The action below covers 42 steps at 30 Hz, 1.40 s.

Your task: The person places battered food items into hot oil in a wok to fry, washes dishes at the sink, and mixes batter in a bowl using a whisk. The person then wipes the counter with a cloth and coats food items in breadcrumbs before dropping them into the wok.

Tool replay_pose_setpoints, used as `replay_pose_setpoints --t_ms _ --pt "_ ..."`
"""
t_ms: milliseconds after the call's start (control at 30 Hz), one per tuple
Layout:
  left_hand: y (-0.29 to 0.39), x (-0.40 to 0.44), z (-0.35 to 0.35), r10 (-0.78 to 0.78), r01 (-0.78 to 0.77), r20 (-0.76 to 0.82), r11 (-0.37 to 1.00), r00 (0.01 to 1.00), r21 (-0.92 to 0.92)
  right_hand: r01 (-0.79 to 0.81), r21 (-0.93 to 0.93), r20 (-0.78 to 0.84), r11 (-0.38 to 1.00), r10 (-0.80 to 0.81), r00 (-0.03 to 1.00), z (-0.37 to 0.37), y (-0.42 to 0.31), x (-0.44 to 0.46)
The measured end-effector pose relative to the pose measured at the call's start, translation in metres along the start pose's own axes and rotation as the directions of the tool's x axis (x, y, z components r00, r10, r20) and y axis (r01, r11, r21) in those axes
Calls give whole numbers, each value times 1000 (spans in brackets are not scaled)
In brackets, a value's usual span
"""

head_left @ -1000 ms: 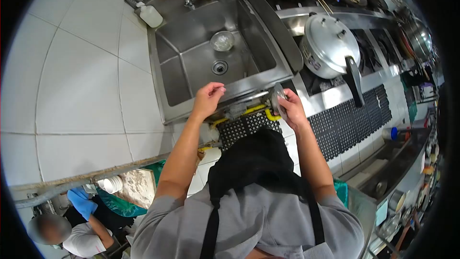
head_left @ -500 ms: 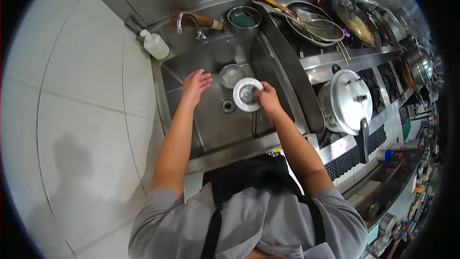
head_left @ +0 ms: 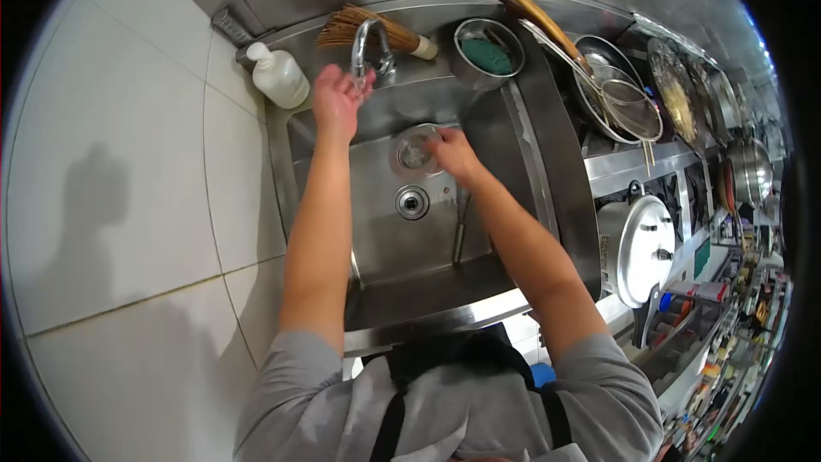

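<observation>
In the steel sink (head_left: pixel 402 248), my right hand (head_left: pixel 455 154) grips the edge of a small round metal dish (head_left: pixel 416 152). Motion smears the dish, and the bowl seen near it earlier cannot be told apart from it. My left hand (head_left: pixel 338 101) is raised to the faucet (head_left: pixel 363 43), palm up with fingers apart, just under or touching the spout. It holds nothing. Below the dish sits the round drain strainer (head_left: pixel 412 202). A thin metal utensil (head_left: pixel 459 235) lies on the sink floor to the right.
Behind the faucet lies a twig brush (head_left: pixel 368 30). A white pump bottle (head_left: pixel 280 77) stands at the left corner, a metal pot (head_left: pixel 487 56) with a green scouring pad at the back right. Beyond the right rim are a pressure cooker (head_left: pixel 643 248) and pans with a wire skimmer (head_left: pixel 631 109) on the stove.
My left hand has moved up from over the sink to the faucet. My right hand has carried the dish back and left, over where the bowl was. The camera view has shifted.
</observation>
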<state>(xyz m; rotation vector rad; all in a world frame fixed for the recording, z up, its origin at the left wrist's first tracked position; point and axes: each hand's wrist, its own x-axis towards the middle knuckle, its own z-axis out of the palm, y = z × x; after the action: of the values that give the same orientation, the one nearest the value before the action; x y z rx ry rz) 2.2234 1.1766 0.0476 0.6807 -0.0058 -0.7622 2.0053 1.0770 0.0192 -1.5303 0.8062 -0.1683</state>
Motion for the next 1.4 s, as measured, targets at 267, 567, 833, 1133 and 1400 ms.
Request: replay_pose_setpoints --t_ms 267,567,833,1133,1400 --pt "-47 -89 -62 165 -383 372 37 913 923 232 -512 346 827 -49 937 63 -74 70" --pt "-25 -73 -68 -234 238 -59 968 971 81 573 -572 427 587 -383 819 71 -112 60" --pt "-40 -42 -85 -267 262 70 962 961 74 525 -327 483 786 -338 808 52 -114 58" --pt "-35 -60 -86 -303 292 187 953 934 83 365 -271 404 891 -239 883 50 -118 48" --pt "-37 -56 -72 -300 272 225 951 927 146 405 -388 358 828 -270 894 55 -125 43"
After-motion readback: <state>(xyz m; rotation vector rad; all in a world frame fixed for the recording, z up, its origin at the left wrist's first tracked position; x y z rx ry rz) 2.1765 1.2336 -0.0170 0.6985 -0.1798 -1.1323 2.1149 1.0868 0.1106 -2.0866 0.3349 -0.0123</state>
